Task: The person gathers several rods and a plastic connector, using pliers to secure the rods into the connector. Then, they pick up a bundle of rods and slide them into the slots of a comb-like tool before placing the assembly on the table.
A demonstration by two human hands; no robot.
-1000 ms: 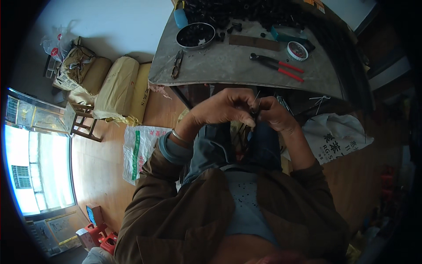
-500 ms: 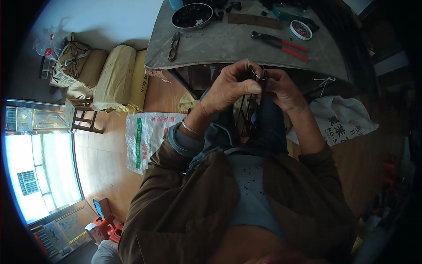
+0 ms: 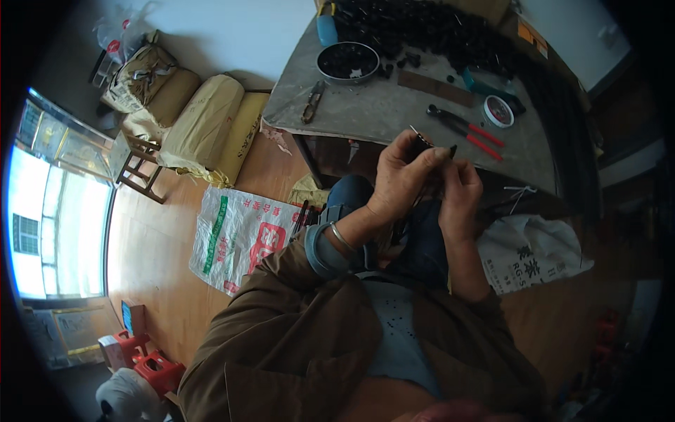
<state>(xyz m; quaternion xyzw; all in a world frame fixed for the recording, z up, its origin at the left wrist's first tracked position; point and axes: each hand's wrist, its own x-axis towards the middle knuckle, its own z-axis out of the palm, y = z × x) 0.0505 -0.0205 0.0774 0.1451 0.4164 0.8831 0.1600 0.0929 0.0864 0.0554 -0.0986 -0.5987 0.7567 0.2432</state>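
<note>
My left hand (image 3: 402, 172) is closed, thumb and fingers pinching a thin black strip-like piece (image 3: 425, 141) with a bright, thin end sticking up. Close beside it, my right hand (image 3: 460, 191) is pinched near the black tip (image 3: 453, 150) of what appears to be the same piece. More dark strands hang below the hands, partly hidden. Beyond the hands, red-handled pliers (image 3: 484, 146) lie on the grey table (image 3: 373, 112). Farther left are a pair of dark snips (image 3: 312, 104) and a bowl (image 3: 349, 81) of small black parts.
A brown flat bar (image 3: 436, 90), a round white tub (image 3: 498, 111) and a teal box (image 3: 489, 86) sit on the table. Black parts (image 3: 422, 32) heap at its back. Wrapped bales (image 3: 204, 119) and a wooden stool (image 3: 137, 165) stand left; a plastic sack (image 3: 235, 235) covers some floor.
The whole view has shifted, showing more of the table's back. The black piece has turned between my hands; its loop no longer shows, and my right fingers have moved lower on it.
</note>
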